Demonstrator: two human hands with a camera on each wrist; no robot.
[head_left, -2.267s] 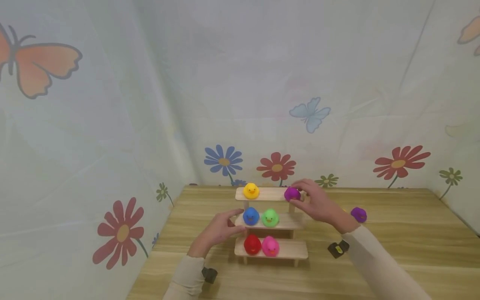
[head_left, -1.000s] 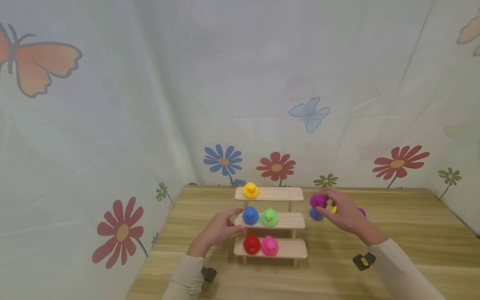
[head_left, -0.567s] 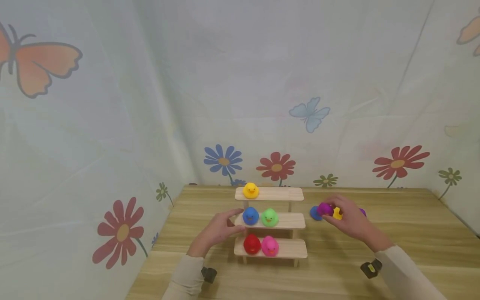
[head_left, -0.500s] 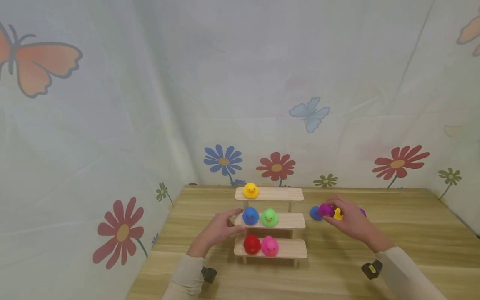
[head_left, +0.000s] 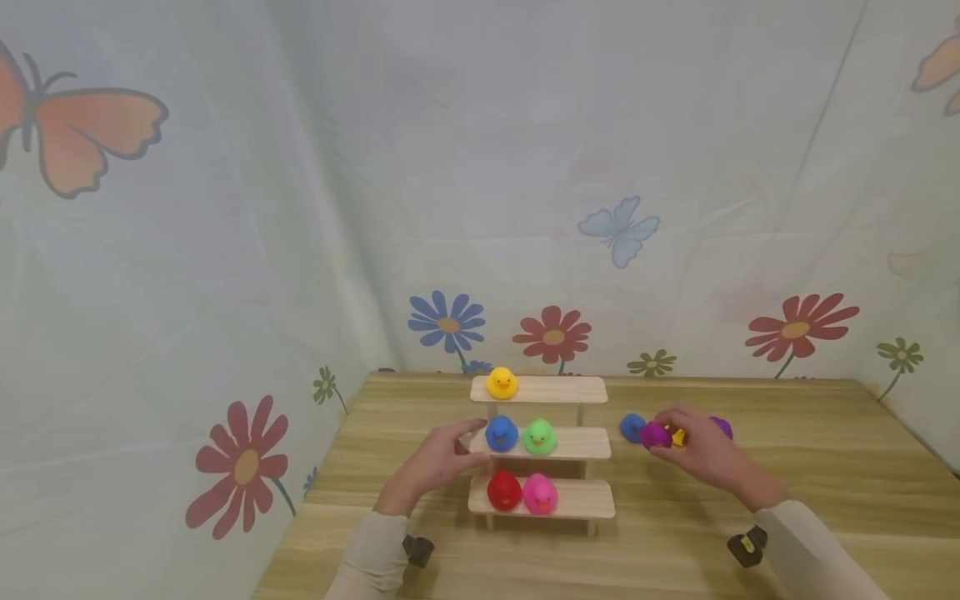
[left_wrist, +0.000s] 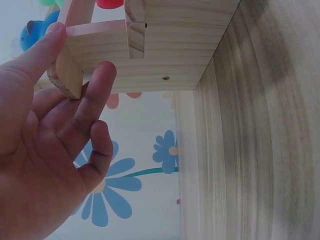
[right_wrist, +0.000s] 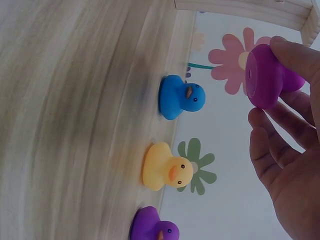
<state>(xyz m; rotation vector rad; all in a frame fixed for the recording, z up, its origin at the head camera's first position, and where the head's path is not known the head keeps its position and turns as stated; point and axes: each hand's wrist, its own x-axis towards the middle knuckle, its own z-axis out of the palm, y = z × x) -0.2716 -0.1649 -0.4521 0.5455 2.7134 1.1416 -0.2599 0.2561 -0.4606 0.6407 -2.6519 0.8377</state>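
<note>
Head view: right of centre, the right hand (head_left: 705,452) pinches a purple duck (head_left: 656,437); lower centre, the left hand (head_left: 435,460) grips the wooden rack (head_left: 583,443). Five ducks (head_left: 502,434) stand shelved, three more ducks (head_left: 632,427) sit on the table (head_left: 825,475); shelving looks partly done.

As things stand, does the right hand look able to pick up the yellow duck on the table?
Probably not yet: the right hand holds a purple duck and would likely have to release it first. Otherwise the way seems free: the yellow duck sits nearby on the table, uncovered.
</note>
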